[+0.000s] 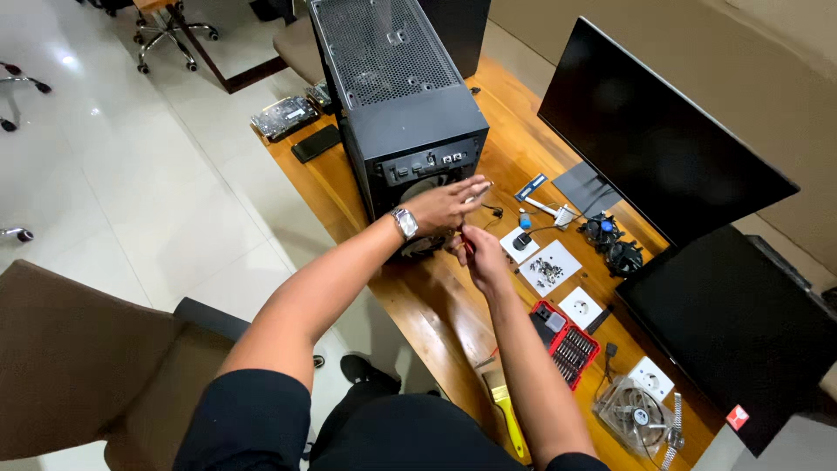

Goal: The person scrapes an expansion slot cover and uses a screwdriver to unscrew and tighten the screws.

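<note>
Over at the far left corner of the wooden tabletop (436, 305) stands a black PC tower (405, 122), upright, front panel facing the person in the chair. Their left hand (445, 205), the one with a wristwatch (404, 223), is laid flat and open-fingered against the lower front of the case, bracing it, not gripping anything. Right hand (482, 255) sits just beside and a bit nearer the person, curled around a small red-handled tool (468, 248), looks like a screwdriver but mostly hidden so can't say for sure. So the case is straight ahead of both hands, its long axis standing up, and the left is the one actually touching it. Along the right edge: white sheet of loose screws (548, 270), red bit set (568, 344), yellow-handled brush (506, 414), a clear case fan (635, 412), and a dark monitor (654, 131) behind
</note>
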